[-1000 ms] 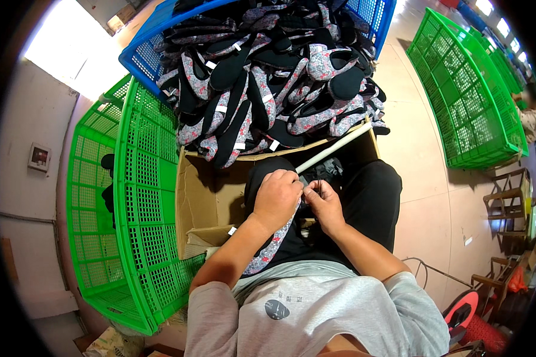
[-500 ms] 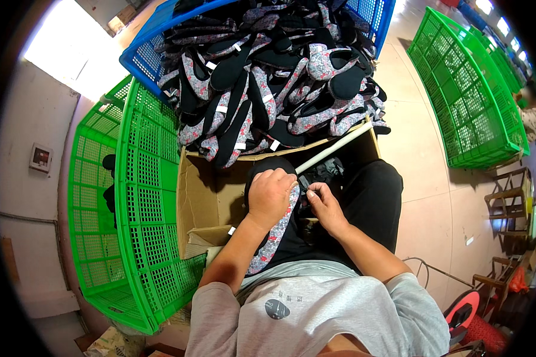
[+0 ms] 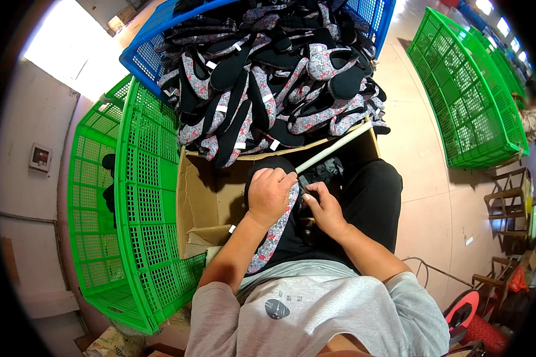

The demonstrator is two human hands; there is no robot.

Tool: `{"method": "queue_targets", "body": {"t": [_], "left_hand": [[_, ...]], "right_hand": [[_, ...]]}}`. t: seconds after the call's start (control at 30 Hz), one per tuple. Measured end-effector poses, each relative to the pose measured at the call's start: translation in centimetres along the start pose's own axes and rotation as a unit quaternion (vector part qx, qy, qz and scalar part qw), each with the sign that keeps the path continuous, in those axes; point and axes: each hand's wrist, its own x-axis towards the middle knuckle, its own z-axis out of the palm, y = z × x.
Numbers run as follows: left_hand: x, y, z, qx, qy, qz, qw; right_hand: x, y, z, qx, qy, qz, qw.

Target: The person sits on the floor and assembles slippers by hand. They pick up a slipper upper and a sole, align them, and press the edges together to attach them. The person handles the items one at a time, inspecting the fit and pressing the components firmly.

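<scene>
A grey slipper (image 3: pixel 272 244) with a red floral pattern lies lengthwise over my left thigh. My left hand (image 3: pixel 270 193) is closed over its far end, fingers curled round it. To the right of that end my right hand (image 3: pixel 324 208) pinches thumb and fingers together at a dark, thin piece by the slipper's edge; what exactly it grips is too small to make out. A pale rod or tube (image 3: pixel 333 147) slants over the open cardboard box (image 3: pixel 217 187) just beyond my hands. Crumpled dark material (image 3: pixel 327 169) lies under the rod.
Past the box, a blue crate (image 3: pixel 143 59) is heaped with several matching floral slippers (image 3: pixel 262 89) with black soles. Green crates (image 3: pixel 152 196) stand close on my left, and another green crate (image 3: pixel 458 89) stands on the floor at the right, with a wooden rack (image 3: pixel 509 193) nearer.
My right hand has shifted very slightly left, toward the slipper's edge. My left hand and the slipper have hardly moved.
</scene>
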Motion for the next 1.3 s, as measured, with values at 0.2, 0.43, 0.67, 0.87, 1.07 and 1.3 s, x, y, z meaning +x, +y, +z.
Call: {"method": "queue_targets", "body": {"t": [0.2,0.43,0.67,0.87,1.07,1.3], "left_hand": [[0.0,0.1,0.0,-0.003,-0.003,-0.005,1.0],[0.0,0.2,0.0,-0.002,-0.013,-0.009,1.0],[-0.1,0.2,0.1,-0.002,-0.013,-0.008,1.0],[-0.1,0.2,0.0,-0.003,-0.014,-0.013,1.0],[-0.1,0.3,-0.1,-0.007,-0.014,-0.016,1.0],[-0.1,0.5,0.3,-0.046,0.012,-0.062,0.997]], "right_hand": [[0.0,-0.6,0.0,-0.015,0.003,0.002,1.0],[-0.1,-1.0,0.0,-0.035,0.011,-0.007,0.999],[-0.2,-1.6,0.1,-0.035,0.014,0.007,0.999],[-0.3,-1.0,0.4,-0.016,0.023,0.0,1.0],[-0.2,-0.2,0.8,-0.002,0.032,-0.008,0.999],[-0.1,1.0,1.5,0.071,0.031,-0.008,0.997]]}}
